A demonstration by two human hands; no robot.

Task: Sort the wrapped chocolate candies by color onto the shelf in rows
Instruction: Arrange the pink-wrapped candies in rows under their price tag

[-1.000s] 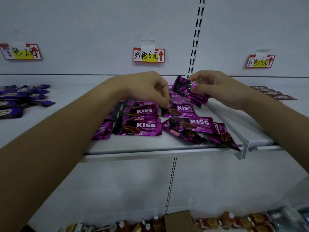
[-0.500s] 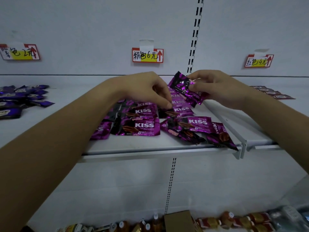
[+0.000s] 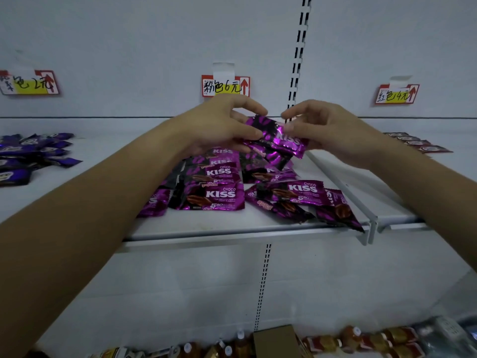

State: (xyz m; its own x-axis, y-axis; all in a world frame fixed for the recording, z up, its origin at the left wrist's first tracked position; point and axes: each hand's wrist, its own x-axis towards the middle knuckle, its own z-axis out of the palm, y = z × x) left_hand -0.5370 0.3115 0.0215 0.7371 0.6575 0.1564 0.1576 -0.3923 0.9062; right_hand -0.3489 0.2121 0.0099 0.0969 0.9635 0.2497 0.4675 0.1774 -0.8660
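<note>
Both of my hands hold pink-magenta KISS candy packets [image 3: 275,139] just above the pile. My left hand [image 3: 219,125] pinches their left end with thumb and fingers. My right hand [image 3: 320,127] pinches the right end. Below them several magenta KISS packets [image 3: 214,195] lie on the white shelf [image 3: 232,228], some in a rough row, others overlapping at the right [image 3: 291,192]. A pile of dark purple candies [image 3: 33,153] sits at the shelf's far left. A few red-brown candies [image 3: 418,144] lie in a row at the far right.
Three price labels hang on the back wall: left [image 3: 28,82], middle [image 3: 225,85], right [image 3: 396,94]. A shelf bracket [image 3: 369,228] divides the middle section from the right one. Bottles and a cardboard box [image 3: 276,341] stand on a lower level.
My left hand has lifted off the pile and taken the left end of the packets that my right hand held. The packets have moved slightly left and turned flatter.
</note>
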